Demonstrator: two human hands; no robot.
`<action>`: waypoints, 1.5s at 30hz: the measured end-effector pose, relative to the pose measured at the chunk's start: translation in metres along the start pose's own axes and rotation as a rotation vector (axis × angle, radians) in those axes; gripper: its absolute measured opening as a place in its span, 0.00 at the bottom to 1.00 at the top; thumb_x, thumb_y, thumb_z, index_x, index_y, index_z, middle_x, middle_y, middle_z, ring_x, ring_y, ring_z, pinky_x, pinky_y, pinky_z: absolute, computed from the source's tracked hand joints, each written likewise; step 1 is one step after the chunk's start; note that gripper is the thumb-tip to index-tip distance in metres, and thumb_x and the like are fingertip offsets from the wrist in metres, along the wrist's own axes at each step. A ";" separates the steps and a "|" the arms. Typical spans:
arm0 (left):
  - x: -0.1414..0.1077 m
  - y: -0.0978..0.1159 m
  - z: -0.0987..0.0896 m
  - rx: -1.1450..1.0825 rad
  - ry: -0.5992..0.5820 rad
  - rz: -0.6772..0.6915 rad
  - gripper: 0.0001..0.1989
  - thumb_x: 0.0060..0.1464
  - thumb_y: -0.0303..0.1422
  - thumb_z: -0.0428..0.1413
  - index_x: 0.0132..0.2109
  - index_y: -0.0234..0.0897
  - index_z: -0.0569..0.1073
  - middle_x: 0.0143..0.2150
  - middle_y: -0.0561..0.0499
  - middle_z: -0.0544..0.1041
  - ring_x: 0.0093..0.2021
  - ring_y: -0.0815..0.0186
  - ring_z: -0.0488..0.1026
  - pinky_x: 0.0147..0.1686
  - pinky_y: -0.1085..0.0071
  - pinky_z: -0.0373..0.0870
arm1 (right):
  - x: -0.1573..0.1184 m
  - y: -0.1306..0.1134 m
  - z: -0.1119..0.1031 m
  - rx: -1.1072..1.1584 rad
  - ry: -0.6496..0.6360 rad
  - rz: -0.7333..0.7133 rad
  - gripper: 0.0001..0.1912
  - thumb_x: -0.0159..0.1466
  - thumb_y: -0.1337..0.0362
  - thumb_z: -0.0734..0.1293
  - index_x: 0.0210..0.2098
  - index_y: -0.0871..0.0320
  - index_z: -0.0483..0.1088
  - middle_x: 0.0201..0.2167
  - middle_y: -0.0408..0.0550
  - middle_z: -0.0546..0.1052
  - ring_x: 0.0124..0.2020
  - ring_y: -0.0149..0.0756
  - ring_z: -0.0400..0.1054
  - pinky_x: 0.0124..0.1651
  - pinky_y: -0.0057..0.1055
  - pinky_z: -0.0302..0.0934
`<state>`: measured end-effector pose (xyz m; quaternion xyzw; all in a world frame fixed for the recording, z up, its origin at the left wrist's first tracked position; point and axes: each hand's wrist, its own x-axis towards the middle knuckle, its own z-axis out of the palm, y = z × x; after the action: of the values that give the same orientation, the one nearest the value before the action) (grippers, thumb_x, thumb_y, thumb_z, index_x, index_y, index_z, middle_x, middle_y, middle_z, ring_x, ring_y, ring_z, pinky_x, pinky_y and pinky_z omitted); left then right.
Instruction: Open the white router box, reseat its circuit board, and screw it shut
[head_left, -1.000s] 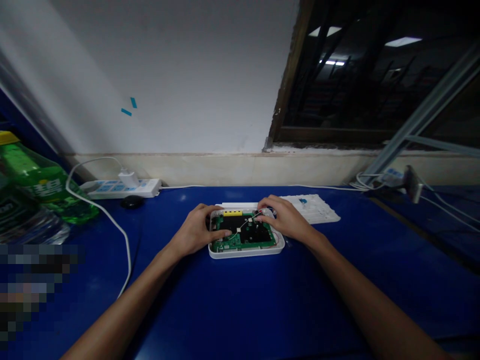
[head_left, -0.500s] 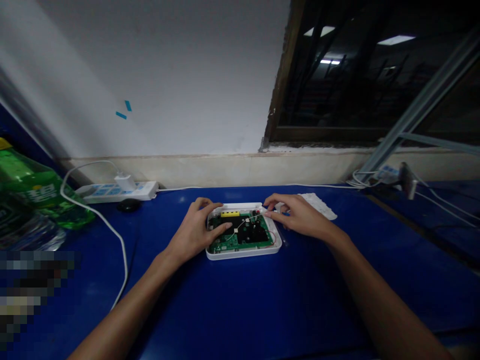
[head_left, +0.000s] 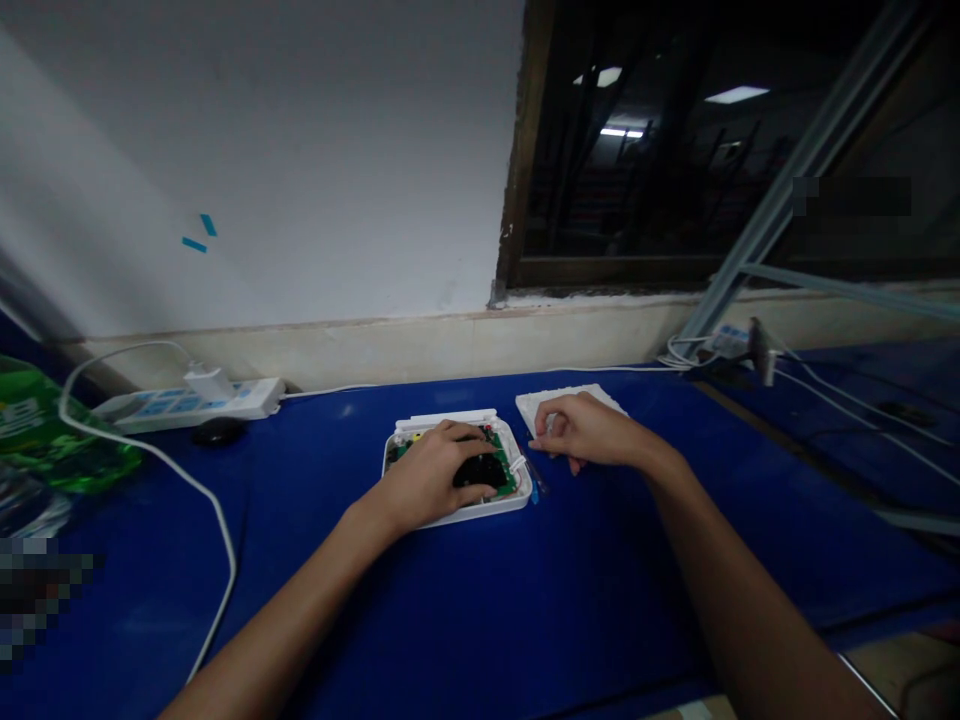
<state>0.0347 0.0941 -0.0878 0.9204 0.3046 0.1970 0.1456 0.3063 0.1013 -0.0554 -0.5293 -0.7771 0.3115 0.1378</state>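
A white plastic router casing (head_left: 450,421) lies open on the blue table, with a green circuit board (head_left: 502,472) inside it. My left hand (head_left: 431,475) rests on top of the board and hides most of it, and a black part (head_left: 480,470) shows beside its fingers. My right hand (head_left: 581,430) is over a white ventilated cover panel (head_left: 571,397) to the right of the casing, fingers curled, with nothing visible in them. A small blue-and-dark tool (head_left: 534,480) lies between the casing and my right hand.
A white power strip (head_left: 187,403) with a plugged-in charger runs along the wall at the back left, with a black round object (head_left: 217,431) in front. A white cable (head_left: 150,455) loops across the table. A green plastic bottle (head_left: 45,440) stands at the far left.
My left hand has moved further onto the board, covering more of it. My right hand has moved off the casing, rightward onto the white panel. The whole view has shifted as my head turned.
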 end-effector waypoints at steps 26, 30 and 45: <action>-0.003 -0.013 0.000 0.169 0.057 -0.277 0.55 0.41 0.63 0.63 0.72 0.56 0.52 0.62 0.38 0.67 0.61 0.36 0.62 0.57 0.38 0.58 | -0.002 0.001 -0.001 0.248 -0.171 -0.018 0.20 0.57 0.56 0.75 0.42 0.56 0.64 0.22 0.41 0.77 0.23 0.34 0.73 0.25 0.26 0.66; -0.003 -0.014 0.002 0.184 0.060 -0.283 0.54 0.41 0.64 0.63 0.72 0.57 0.53 0.62 0.39 0.66 0.61 0.37 0.62 0.56 0.39 0.60 | -0.002 0.000 -0.001 0.258 -0.163 -0.003 0.20 0.58 0.56 0.74 0.43 0.56 0.65 0.22 0.40 0.77 0.23 0.33 0.73 0.26 0.27 0.66; 0.009 0.000 -0.011 0.204 0.096 -0.138 0.26 0.67 0.49 0.48 0.67 0.48 0.64 0.66 0.45 0.65 0.67 0.50 0.59 0.65 0.49 0.57 | -0.009 0.028 -0.032 0.543 0.187 0.068 0.21 0.54 0.58 0.77 0.44 0.56 0.74 0.43 0.48 0.78 0.38 0.38 0.76 0.43 0.33 0.69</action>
<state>0.0359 0.1014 -0.0760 0.8968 0.3924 0.1983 0.0500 0.3474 0.1107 -0.0476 -0.5252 -0.6310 0.4624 0.3349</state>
